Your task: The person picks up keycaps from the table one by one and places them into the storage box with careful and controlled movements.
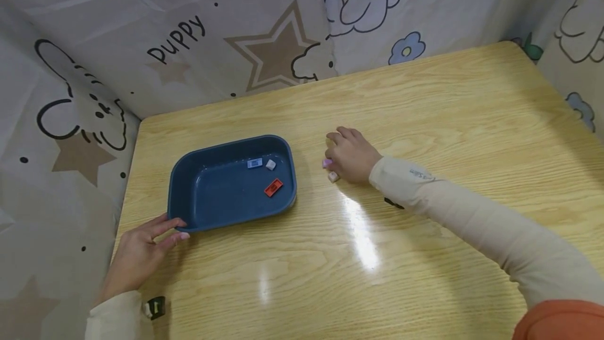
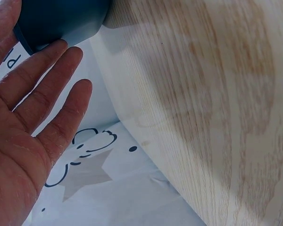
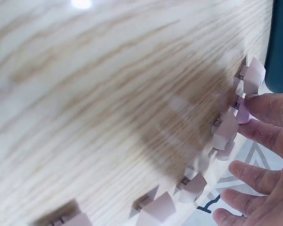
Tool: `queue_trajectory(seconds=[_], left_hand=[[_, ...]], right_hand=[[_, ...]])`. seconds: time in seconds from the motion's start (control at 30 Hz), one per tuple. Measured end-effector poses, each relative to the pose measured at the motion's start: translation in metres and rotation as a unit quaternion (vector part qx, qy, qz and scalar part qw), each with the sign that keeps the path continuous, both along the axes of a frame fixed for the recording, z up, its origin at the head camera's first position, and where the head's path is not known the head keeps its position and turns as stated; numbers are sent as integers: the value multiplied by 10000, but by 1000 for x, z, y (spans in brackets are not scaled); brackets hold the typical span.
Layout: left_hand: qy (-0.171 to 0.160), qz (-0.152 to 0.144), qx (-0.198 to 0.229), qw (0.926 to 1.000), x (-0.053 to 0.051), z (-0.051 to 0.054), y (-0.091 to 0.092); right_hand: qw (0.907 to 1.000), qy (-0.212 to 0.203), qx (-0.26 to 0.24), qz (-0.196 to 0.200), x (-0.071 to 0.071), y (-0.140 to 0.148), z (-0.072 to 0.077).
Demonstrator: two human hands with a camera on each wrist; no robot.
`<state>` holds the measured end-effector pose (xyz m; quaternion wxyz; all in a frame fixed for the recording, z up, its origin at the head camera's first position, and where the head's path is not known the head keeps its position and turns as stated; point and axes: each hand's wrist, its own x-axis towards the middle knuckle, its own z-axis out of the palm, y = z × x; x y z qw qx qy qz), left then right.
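Note:
A dark blue plastic basin [image 1: 226, 223] stands on the table's left half. My left hand [image 1: 141, 253] grips the rim at its near-left corner, its other fingers spread apart in the left wrist view. Inside the basin lie a pale blue piece [image 1: 255, 163] and a red piece [image 1: 273, 188], both with dark markings, and a small white keycap [image 1: 270, 165]. Right of the basin, my right hand [image 1: 351, 156] pinches a purple keycap [image 3: 243, 112] between thumb and forefinger. Several pale pink keycaps [image 3: 192, 188] sit around it in the right wrist view, mostly hidden under the hand from above.
The light wood-grain table [image 1: 283, 287] carries the basin and keycaps. A printed cloth [image 1: 198, 77] with stars and cartoon animals stands along the back and both sides. Small dark objects [image 1: 155, 307] show beside each wrist.

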<state>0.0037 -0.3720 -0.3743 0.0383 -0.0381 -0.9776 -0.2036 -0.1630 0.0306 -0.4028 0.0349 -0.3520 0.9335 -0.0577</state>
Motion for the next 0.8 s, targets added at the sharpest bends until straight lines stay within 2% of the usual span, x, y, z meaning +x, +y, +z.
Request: queue_trajectory(seconds=[0.43,0.8], left_hand=[[-107,84,-3,9999,1,0,1],[-352,201,-115,9991,0,0,1]], right_hand=[[10000,6,62,22,-1,-1,1],[9998,-101,-165,20,-2,-9,27]])
